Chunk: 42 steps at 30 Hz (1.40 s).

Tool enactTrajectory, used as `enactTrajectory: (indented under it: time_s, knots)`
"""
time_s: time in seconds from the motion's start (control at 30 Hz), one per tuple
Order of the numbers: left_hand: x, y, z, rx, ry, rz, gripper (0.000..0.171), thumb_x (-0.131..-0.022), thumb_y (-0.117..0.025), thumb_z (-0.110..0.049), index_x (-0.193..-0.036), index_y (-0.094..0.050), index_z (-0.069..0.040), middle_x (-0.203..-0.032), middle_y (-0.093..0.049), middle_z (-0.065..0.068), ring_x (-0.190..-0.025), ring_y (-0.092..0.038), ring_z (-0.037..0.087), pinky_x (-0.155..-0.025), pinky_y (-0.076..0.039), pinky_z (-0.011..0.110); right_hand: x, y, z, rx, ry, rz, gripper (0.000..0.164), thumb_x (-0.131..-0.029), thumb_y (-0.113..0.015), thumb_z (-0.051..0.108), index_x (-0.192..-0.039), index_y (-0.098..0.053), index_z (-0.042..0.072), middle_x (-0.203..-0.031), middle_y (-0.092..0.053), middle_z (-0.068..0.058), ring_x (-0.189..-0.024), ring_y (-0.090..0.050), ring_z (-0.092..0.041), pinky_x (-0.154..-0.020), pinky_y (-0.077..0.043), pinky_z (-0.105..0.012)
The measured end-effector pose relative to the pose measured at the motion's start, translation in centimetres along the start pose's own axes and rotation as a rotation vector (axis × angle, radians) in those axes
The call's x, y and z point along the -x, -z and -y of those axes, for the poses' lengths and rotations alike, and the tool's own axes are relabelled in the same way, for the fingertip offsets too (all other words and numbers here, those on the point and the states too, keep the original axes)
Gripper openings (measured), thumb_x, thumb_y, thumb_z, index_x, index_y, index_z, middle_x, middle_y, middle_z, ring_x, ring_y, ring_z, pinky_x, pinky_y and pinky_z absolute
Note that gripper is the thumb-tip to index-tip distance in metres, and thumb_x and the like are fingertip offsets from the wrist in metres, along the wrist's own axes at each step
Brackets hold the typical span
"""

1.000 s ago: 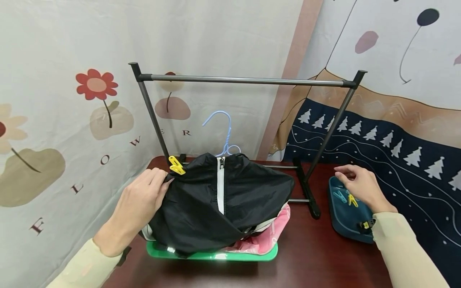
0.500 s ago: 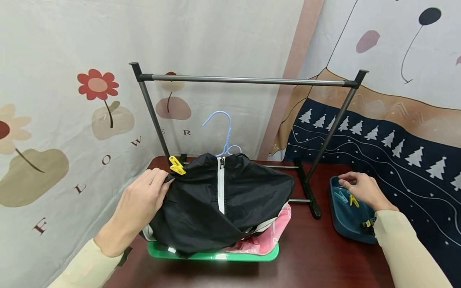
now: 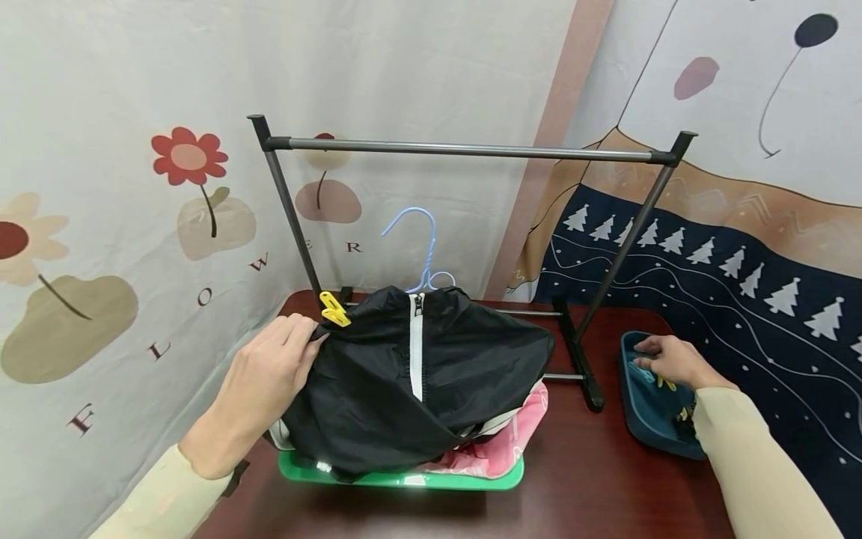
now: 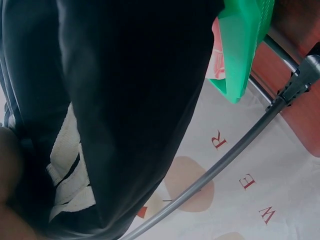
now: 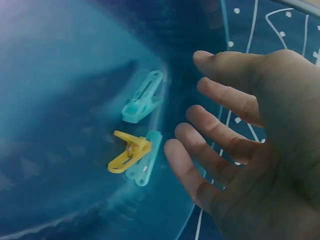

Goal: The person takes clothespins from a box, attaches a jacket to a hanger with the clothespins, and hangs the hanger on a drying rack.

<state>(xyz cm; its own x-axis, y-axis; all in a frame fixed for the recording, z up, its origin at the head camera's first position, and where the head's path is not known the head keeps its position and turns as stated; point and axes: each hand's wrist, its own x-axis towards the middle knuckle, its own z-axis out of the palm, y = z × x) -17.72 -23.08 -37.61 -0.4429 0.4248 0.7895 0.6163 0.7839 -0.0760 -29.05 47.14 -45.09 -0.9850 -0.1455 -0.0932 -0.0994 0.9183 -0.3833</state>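
A black jacket (image 3: 485, 352) with a white zip strip hangs on a light blue hanger (image 3: 429, 251). My left hand (image 3: 266, 374) pinches its left shoulder, just below a yellow clothespin (image 3: 334, 311) clipped there. The jacket's dark cloth fills much of the left wrist view. Over a dark blue tray (image 3: 663, 442), my right hand (image 3: 680, 361) reaches down with its fingers spread and loosely bent. Inside the tray, the right wrist view has a turquoise clothespin (image 5: 142, 97) and a yellow clothespin (image 5: 129, 152) lying on another turquoise one. The fingers are apart from them.
Behind the jacket stands a metal rack with a top bar (image 3: 471, 150) and dark side posts. A green basket (image 3: 471, 481) with pink cloth (image 3: 521, 430) sits under the jacket on the red-brown table (image 3: 579, 486). Patterned curtains surround the table.
My right hand has lowered from above the tray's far edge into the tray, nearer the clothespins. The left hand keeps its grip on the jacket. The view has shifted slightly.
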Motion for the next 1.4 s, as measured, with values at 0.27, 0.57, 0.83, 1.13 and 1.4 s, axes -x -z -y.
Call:
enactTrajectory:
  time_s: [0.27,0.57,0.83,1.13,1.4]
  knots:
    - [-0.1,0.0,0.0,0.006,-0.013,-0.01,0.045,-0.128,-0.04,-0.032,-0.108,-0.064,0.002,-0.091,-0.056,0.011,-0.082,-0.054,0.024,-0.067,-0.046,0.039,-0.6,-0.1,-0.3,0.048,0.002,0.02,0.039,-0.11,-0.08,0.019,-0.135,-0.076,-0.01,-0.138,-0.072,-0.046,-0.119,-0.074,-0.059,-0.096,-0.063,-0.069]
    - [-0.1,-0.1,0.0,0.003,-0.006,0.009,0.045,-0.127,-0.04,-0.031,-0.11,-0.064,0.003,-0.092,-0.058,0.011,-0.082,-0.055,0.025,-0.067,-0.048,0.039,-0.8,-0.6,-0.9,0.062,-0.025,0.102,0.04,-0.108,-0.081,0.016,-0.134,-0.074,-0.013,-0.134,-0.074,-0.043,-0.113,-0.077,-0.052,-0.096,-0.065,-0.066]
    - [0.1,-0.3,0.0,0.005,-0.009,0.001,0.046,-0.127,-0.039,-0.032,-0.11,-0.064,0.003,-0.092,-0.057,0.011,-0.082,-0.054,0.024,-0.067,-0.047,0.039,-1.2,-1.0,-1.4,0.065,-0.017,0.081,0.035,-0.105,-0.084,0.013,-0.128,-0.075,-0.012,-0.119,-0.079,-0.033,-0.102,-0.078,-0.041,-0.091,-0.066,-0.058]
    - [0.0,-0.3,-0.1,0.007,-0.014,-0.013,0.046,-0.128,-0.04,-0.032,-0.109,-0.064,0.003,-0.09,-0.056,0.011,-0.081,-0.054,0.025,-0.067,-0.046,0.039,-1.1,-1.2,-1.5,0.056,-0.046,0.08,0.011,-0.1,-0.085,0.011,-0.1,-0.08,0.001,-0.098,-0.078,-0.013,-0.086,-0.067,-0.024,-0.079,-0.058,-0.041]
    - [0.1,-0.3,-0.1,0.004,-0.007,-0.003,0.046,-0.127,-0.04,-0.031,-0.11,-0.064,0.004,-0.091,-0.056,0.012,-0.082,-0.054,0.025,-0.067,-0.047,0.04,-0.8,-1.1,-1.5,0.03,-0.056,0.079,0.008,-0.1,-0.081,0.008,-0.095,-0.078,0.003,-0.092,-0.075,-0.01,-0.08,-0.065,-0.022,-0.076,-0.057,-0.04]
